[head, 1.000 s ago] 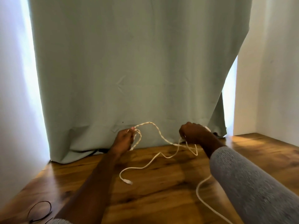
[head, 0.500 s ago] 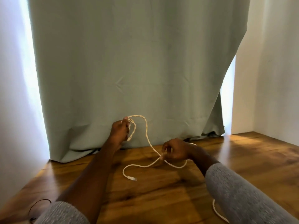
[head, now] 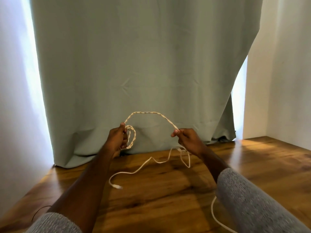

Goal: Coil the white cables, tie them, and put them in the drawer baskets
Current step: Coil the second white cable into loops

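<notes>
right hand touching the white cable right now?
Touching. The head view shows the right hand pinching the white cable between thumb and fingers, with the cable arching from it to the left hand.

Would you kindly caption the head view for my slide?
Left hand holds coiled loops while right hand pinches the white cable arching between them above the wooden floor.

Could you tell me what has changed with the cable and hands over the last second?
The right hand dipped toward the table, regripped, then rose, drawing the white cable into a wider arch. The left hand kept holding its small coil.
</notes>
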